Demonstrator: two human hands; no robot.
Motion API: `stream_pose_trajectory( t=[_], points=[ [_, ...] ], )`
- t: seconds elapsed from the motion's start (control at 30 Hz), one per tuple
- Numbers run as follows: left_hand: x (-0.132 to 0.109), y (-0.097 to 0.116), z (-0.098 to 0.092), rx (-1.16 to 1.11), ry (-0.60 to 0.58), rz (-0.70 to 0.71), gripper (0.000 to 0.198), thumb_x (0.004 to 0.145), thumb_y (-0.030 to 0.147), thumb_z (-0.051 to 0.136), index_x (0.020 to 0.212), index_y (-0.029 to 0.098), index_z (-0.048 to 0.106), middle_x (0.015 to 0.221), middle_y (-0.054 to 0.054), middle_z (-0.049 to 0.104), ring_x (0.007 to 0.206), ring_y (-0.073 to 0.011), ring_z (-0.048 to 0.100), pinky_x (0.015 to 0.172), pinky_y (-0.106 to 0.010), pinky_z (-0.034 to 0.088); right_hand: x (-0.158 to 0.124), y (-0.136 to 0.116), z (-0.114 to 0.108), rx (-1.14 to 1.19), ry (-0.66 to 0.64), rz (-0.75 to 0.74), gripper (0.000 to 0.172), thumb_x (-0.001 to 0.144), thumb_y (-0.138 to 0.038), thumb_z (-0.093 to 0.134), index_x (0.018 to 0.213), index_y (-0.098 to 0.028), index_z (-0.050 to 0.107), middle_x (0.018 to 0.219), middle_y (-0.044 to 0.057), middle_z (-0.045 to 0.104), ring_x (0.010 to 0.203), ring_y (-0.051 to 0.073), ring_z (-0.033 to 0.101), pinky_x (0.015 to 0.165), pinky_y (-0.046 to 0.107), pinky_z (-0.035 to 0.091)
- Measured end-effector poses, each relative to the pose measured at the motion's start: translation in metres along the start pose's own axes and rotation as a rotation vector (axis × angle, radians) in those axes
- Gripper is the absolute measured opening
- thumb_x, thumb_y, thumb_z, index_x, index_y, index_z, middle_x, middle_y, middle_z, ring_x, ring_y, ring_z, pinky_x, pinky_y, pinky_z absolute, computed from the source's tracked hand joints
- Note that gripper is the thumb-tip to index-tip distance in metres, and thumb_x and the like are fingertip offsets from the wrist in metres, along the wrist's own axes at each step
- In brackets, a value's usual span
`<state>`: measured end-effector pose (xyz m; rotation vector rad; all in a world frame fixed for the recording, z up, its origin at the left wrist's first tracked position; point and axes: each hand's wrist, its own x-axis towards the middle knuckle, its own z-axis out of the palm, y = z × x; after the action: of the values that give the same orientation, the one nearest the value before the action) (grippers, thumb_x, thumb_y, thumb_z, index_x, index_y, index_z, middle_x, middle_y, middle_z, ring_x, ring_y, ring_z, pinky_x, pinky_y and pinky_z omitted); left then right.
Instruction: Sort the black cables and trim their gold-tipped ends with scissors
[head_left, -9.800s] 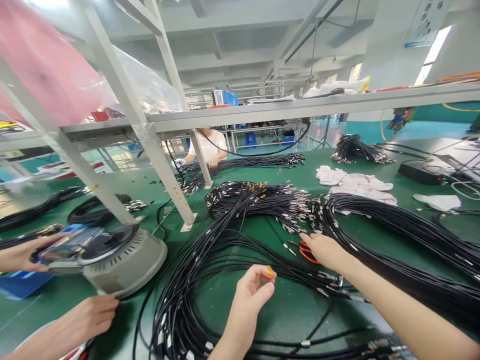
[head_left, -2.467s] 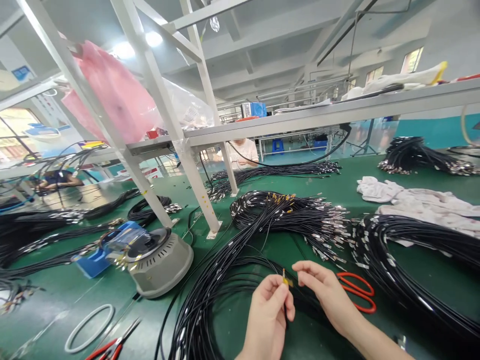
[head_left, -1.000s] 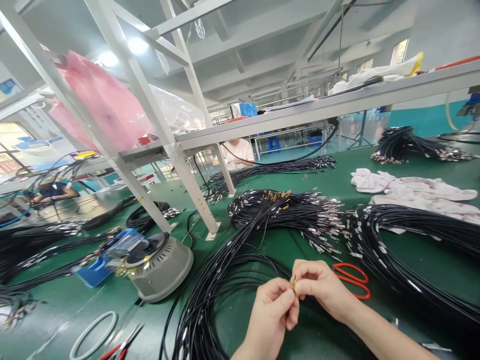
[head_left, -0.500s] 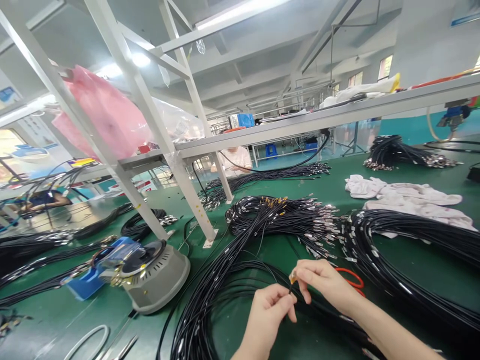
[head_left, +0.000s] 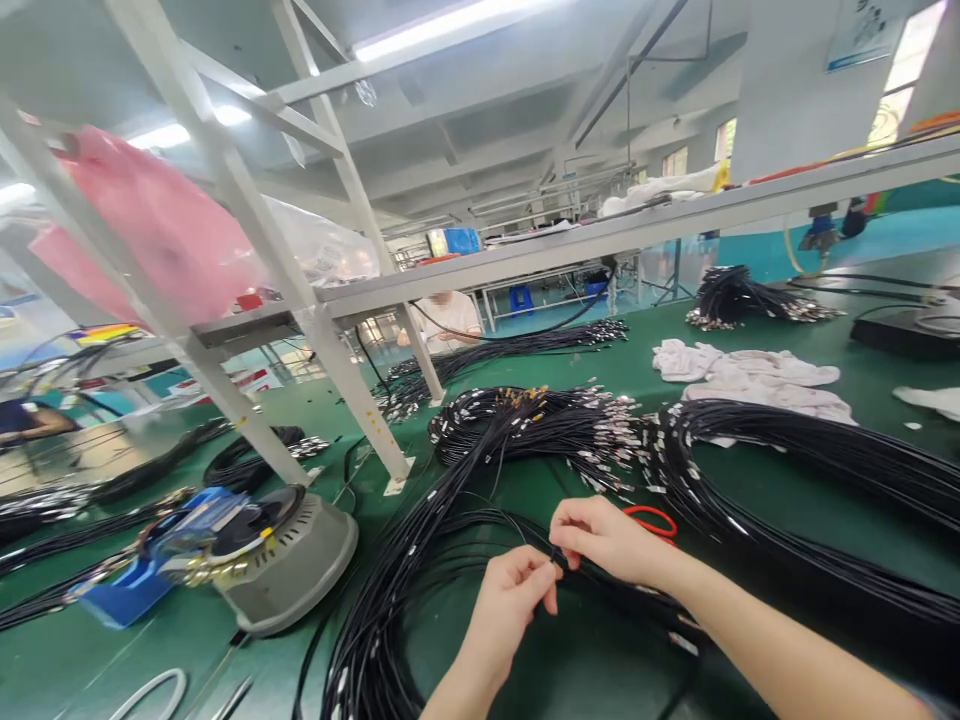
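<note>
My left hand (head_left: 511, 605) is closed, thumb and index finger pinching the end of a thin black cable (head_left: 556, 556). Close against it, my right hand (head_left: 604, 540) has its fingertips pressed together on the same cable end. Whatever small piece lies under the right fingertips is hidden. Below and behind both hands runs a large looped bundle of black cables (head_left: 420, 530). Several of its ends, near a coiled bundle (head_left: 457, 420), carry amber-coloured wraps (head_left: 525, 398). A red loop (head_left: 651, 522) rests on the table just beyond my right wrist.
A grey round-based dispenser (head_left: 292, 560) with a blue tape holder (head_left: 131, 595) stands at left. Another cable coil (head_left: 750, 520) and white gloves (head_left: 757, 378) lie at right. Metal shelf posts (head_left: 345, 400) rise from the green table. A person (head_left: 444, 318) sits across.
The amber piece seen at my right fingertips is now out of sight, and the right hand has closed in against the left at the cable end. The view has swung slightly right.
</note>
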<state>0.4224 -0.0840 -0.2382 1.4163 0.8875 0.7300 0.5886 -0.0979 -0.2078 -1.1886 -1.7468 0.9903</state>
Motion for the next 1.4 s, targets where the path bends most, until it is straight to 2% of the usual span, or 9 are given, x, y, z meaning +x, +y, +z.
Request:
stream_pose_trajectory(
  t=[0.37,0.57,0.7,0.77,0.83,0.9,1.07,1.23,1.4],
  points=[
    [-0.007,0.012,0.018,0.456,-0.461,0.132,0.023,0.080,0.026,0.047,0.068,0.016,0.064,0.051,0.002,0.049,0.051,-0.0111,0.043,0.051,-0.021,0.031,-0.071,0.012,-0.019,-0.518,-0.046,-0.193,0.020,0.085,-0.021,0.046,0.072,-0.017,0.061,0.065,0.003,0.061,0.063,0.016,0.054,0.060,0.027,0.039],
    [0.028,0.069,0.025,0.532,-0.155,0.319,0.012,0.076,0.025,0.054,0.071,0.018,0.063,0.056,0.002,0.054,0.053,-0.0122,0.048,0.052,-0.023,0.036,-0.074,0.037,-0.058,0.142,0.340,-0.079,0.012,0.085,-0.022,0.042,0.095,-0.019,0.048,0.056,-0.005,0.050,0.052,0.012,0.051,0.054,0.024,0.040],
    [0.091,0.090,0.024,0.386,0.392,0.619,0.029,0.084,0.029,0.046,0.110,0.015,0.048,0.101,-0.008,0.054,0.074,-0.0123,0.052,0.070,-0.028,0.042,-0.075,0.050,-0.071,0.268,0.719,-0.107,0.006,0.085,-0.026,0.043,0.085,-0.020,0.046,0.052,-0.007,0.044,0.047,0.011,0.045,0.052,0.025,0.038],
    [0.117,0.080,0.029,0.397,0.397,0.631,0.056,0.079,0.026,0.056,0.126,0.012,0.030,0.129,-0.018,0.031,0.088,-0.0150,0.050,0.076,-0.030,0.041,-0.076,0.053,-0.067,0.207,0.769,-0.082,0.007,0.083,-0.027,0.046,0.083,-0.020,0.046,0.052,-0.007,0.044,0.045,0.011,0.044,0.049,0.025,0.036],
    [0.130,0.059,0.036,0.436,0.337,0.601,0.065,0.078,0.024,0.057,0.131,0.009,0.021,0.136,-0.023,0.016,0.088,-0.0161,0.049,0.076,-0.032,0.041,-0.077,0.055,-0.061,0.124,0.770,-0.058,0.009,0.082,-0.028,0.048,0.083,-0.020,0.047,0.054,-0.006,0.045,0.045,0.011,0.043,0.047,0.025,0.036],
    [0.127,0.034,0.044,0.493,0.216,0.570,0.051,0.079,0.022,0.052,0.125,0.010,0.034,0.126,-0.020,0.034,0.077,-0.0149,0.051,0.072,-0.033,0.041,-0.077,0.056,-0.056,0.067,0.757,-0.035,0.009,0.082,-0.029,0.048,0.082,-0.019,0.048,0.054,-0.005,0.045,0.046,0.011,0.043,0.046,0.024,0.036],
    [0.085,-0.010,0.066,0.637,-0.268,0.501,0.009,0.060,0.018,0.069,0.061,0.021,0.061,0.064,-0.001,0.058,0.068,-0.0192,0.052,0.068,-0.030,0.039,-0.074,0.063,-0.053,-0.006,0.731,-0.011,0.010,0.083,-0.029,0.046,0.079,-0.020,0.048,0.052,-0.004,0.045,0.045,0.012,0.043,0.044,0.024,0.035],
    [0.062,-0.018,0.082,0.658,-0.423,0.439,0.020,0.053,0.004,0.066,0.053,0.021,0.056,0.058,-0.002,0.053,0.065,-0.0217,0.051,0.068,-0.033,0.038,-0.073,0.069,-0.051,-0.083,0.707,-0.026,0.013,0.083,-0.032,0.046,0.077,-0.021,0.049,0.054,-0.003,0.047,0.046,0.013,0.046,0.044,0.024,0.035],
    [0.061,-0.001,0.061,0.419,-0.456,0.311,0.010,0.061,0.018,0.068,0.055,0.020,0.061,0.058,0.000,0.052,0.058,-0.0153,0.049,0.065,-0.029,0.040,-0.074,0.076,-0.051,-0.135,0.694,-0.043,0.015,0.083,-0.035,0.047,0.077,-0.021,0.049,0.061,-0.001,0.054,0.050,0.015,0.051,0.043,0.024,0.038]
  ],
)
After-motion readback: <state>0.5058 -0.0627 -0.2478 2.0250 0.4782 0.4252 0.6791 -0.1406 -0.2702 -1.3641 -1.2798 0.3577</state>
